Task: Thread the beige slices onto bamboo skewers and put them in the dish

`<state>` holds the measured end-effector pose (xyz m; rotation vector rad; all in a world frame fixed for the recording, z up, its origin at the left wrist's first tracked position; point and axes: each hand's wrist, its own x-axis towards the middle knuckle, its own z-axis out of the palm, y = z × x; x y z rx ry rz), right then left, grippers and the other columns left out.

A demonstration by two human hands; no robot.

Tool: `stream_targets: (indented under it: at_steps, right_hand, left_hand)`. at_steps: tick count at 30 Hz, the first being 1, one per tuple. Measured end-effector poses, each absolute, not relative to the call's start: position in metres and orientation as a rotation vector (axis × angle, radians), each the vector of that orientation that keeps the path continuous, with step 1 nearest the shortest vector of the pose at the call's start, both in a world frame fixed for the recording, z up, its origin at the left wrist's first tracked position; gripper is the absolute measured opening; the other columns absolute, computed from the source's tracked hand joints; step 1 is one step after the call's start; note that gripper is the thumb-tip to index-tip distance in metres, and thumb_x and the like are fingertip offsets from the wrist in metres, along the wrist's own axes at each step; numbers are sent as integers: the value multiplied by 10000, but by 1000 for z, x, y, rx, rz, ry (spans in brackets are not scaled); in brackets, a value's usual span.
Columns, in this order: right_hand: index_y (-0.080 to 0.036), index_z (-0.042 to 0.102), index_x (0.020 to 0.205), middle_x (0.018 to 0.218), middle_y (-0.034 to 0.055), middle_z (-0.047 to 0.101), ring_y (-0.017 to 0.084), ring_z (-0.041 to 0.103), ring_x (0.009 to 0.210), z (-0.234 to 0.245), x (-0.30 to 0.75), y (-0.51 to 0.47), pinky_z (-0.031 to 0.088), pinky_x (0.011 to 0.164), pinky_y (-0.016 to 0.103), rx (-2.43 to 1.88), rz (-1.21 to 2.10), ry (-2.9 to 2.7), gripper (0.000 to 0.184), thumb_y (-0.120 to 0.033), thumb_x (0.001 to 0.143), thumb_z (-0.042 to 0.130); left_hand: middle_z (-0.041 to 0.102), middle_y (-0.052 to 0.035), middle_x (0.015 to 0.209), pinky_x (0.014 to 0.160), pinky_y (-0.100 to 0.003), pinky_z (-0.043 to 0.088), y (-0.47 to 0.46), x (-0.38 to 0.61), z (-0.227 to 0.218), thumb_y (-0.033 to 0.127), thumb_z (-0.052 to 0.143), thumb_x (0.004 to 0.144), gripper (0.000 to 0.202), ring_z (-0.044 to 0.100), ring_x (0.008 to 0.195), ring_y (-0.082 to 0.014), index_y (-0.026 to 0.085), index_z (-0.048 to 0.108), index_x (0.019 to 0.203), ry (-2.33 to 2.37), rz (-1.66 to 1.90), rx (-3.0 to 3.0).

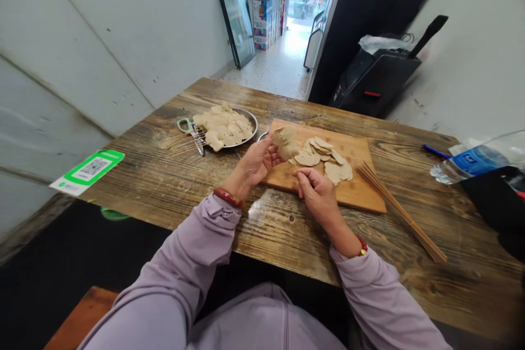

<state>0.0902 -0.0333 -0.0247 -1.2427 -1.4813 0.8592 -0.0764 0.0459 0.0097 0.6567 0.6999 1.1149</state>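
Note:
My left hand (257, 161) pinches beige flat slices (286, 142) threaded on a thin bamboo skewer, held just above the near left corner of a wooden cutting board (356, 188). My right hand (318, 190) is closed around the lower end of that skewer, at the board's front edge. A loose pile of the same slices (324, 156) lies on the board beyond my hands. A bundle of bare bamboo skewers (397, 210) lies diagonally to the right of the board.
A metal plate (250, 132) of finished skewers sits at the far left, with green-handled scissors (192, 132) beside it. A plastic water bottle (471, 163) and a dark bag (498, 197) lie at the right edge of the wooden table (172, 186). A wall runs along the left.

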Motion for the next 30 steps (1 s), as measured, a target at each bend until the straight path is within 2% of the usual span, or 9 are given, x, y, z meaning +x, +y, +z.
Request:
stream_targets:
  at_steps: [5, 10, 15, 20, 25, 30]
  right_hand:
    - [-183, 686, 942, 486, -76, 492, 109, 438, 435, -26, 87, -32, 342, 487, 246, -1154, 1025, -1395, 331, -483, 958, 549]
    - [-170, 674, 942, 480, -77, 497, 89, 374, 407, -26, 82, -33, 288, 444, 231, -1129, 1126, -1345, 356, -510, 936, 570]
    - [-168, 686, 931, 498, -65, 524, 83, 376, 403, -28, 79, -34, 274, 427, 224, -1167, 1114, -1368, 351, -505, 922, 590]
    - [-180, 692, 931, 505, -57, 551, 94, 418, 392, -31, 79, -35, 310, 432, 234, -1207, 1111, -1409, 344, -508, 931, 588]
    - [-182, 725, 934, 471, -54, 513, 130, 483, 436, -33, 78, -37, 350, 483, 255, -1239, 902, -1538, 280, -416, 947, 572]
    - [-191, 740, 897, 671, 28, 702, 168, 636, 613, -34, 76, -37, 447, 603, 272, -1246, 755, -1578, 253, -356, 957, 558]
  left_hand:
    - [790, -54, 948, 800, -289, 607, 38, -68, 12, 322, 758, 885, 188, 747, 857, -170, 176, 731, 1001, 645, 1090, 633]
    - [789, -53, 992, 853, -250, 593, 37, -67, 19, 283, 663, 952, 143, 743, 966, -163, 177, 731, 1020, 682, 1191, 602]
    - [792, -56, 947, 831, -231, 595, 40, -67, 13, 253, 655, 955, 129, 750, 892, -151, 155, 736, 974, 676, 1250, 597]
    - [792, -74, 896, 801, -240, 592, 44, -70, 11, 219, 697, 925, 92, 751, 846, -165, 137, 738, 932, 751, 1270, 605]
    - [776, -75, 839, 722, -233, 585, 50, -75, 14, 259, 662, 959, 149, 748, 796, -165, 131, 721, 913, 791, 1322, 594]
    - [780, -71, 842, 697, -228, 580, 53, -76, 12, 267, 663, 953, 144, 743, 814, -168, 154, 717, 883, 846, 1300, 654]
